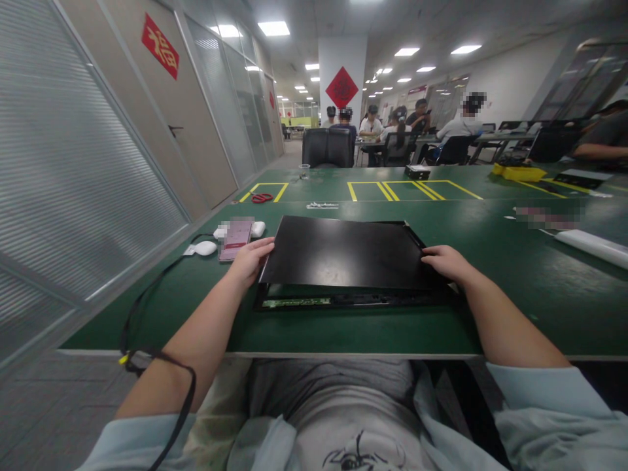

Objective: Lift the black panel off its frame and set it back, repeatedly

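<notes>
Where the near edge of the desk [353, 337] begins, we start the list.

Item: pale blue sleeves [540, 386], pushed up on both forearms.

Item: a black cord [191, 386], with a yellow tab [123, 360], crossing the left forearm and running up the desk's left side.

Item: a black frame [383, 302], lying flat on the desk before the wearer; along its near bar we note a green circuit strip [297, 303].

Item: a black panel [338, 252], glossy, over the frame, a gap showing between its near edge and the near bar.

Item: two hands. The left hand [251, 260] pinches the panel's left edge; the right hand [446, 260] pinches its right edge. Whether the right fingers also touch the frame, we cannot tell.

Item: a white oval piece [205, 248] and a phone [235, 239], just beyond the left hand.

Item: a white roll [591, 245], far right.

Item: small white pieces [322, 206], beyond the panel; red-handled scissors [262, 197] to their left.

Item: yellow tape [386, 191], a black box [417, 172], a yellow tray [517, 172] and a clear cup [304, 171], toward the far edge.

Item: a black chair [326, 147], then seated people [456, 127].
</notes>
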### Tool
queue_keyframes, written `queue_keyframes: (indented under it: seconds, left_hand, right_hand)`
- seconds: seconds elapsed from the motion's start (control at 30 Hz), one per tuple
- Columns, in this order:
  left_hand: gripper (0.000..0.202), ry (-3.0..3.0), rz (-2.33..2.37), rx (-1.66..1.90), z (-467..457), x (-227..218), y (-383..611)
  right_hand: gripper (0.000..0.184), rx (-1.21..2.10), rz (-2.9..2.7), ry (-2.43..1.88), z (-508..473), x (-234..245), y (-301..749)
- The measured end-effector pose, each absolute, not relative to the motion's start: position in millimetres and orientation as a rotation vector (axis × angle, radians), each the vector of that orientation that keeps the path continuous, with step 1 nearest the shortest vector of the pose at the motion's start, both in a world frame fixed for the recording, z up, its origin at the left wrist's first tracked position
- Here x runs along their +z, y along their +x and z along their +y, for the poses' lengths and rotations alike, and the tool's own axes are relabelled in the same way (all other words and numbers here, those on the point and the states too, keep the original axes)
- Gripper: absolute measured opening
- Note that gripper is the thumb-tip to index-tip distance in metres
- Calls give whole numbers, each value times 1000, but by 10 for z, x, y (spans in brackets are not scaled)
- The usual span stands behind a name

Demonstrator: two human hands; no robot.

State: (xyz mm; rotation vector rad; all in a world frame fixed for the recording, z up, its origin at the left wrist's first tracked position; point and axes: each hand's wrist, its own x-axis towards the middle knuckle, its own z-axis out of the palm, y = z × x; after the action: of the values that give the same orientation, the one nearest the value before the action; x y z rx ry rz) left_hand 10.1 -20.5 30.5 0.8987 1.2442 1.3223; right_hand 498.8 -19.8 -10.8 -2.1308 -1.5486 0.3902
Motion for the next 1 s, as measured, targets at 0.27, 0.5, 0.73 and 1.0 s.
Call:
queue_keyframes:
  seconds: [0.27, 0.5, 0.73, 1.0]
  left_hand:
    - [30, 797, 1266, 1332, -224, 350, 143]
    - [40, 874, 1239, 1380, -232, 356, 135]
    - [54, 939, 1160, 1393, -273, 389, 134]
    - [44, 963, 1030, 1271, -269, 380, 144]
  right_hand:
    - [29, 436, -1489, -2139, -247, -45, 4937]
    - [25, 421, -1497, -2110, -244, -36, 4940]
    - [28, 408, -1515, -2113, -247, -59, 4948]
    - [32, 423, -1546, -2131, -234, -59, 4958]
